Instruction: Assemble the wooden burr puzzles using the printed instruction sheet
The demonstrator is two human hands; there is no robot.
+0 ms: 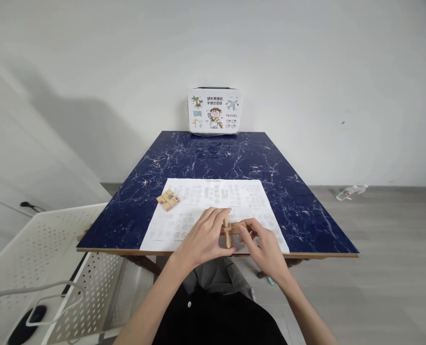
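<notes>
The left hand (205, 235) is spanning a lengthwise wooden bar (228, 239), thumb at its near end and fingers at its far end, while the right hand (266, 244) is pinching the wooden crossbar (237, 228) by its right end. Both pieces are crossing above the printed sheet (268, 213), near the tabletop's (213, 160) front edge. Keeping the left grip steady and the crossbar square, without twisting, is probably working best.

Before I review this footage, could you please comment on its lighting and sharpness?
In the head view, a soft shadow falls on the wall at picture left; there too, the left hand and right hand show no obvious motion blur; the head view leaves the printed sheet too faint to read.
</notes>
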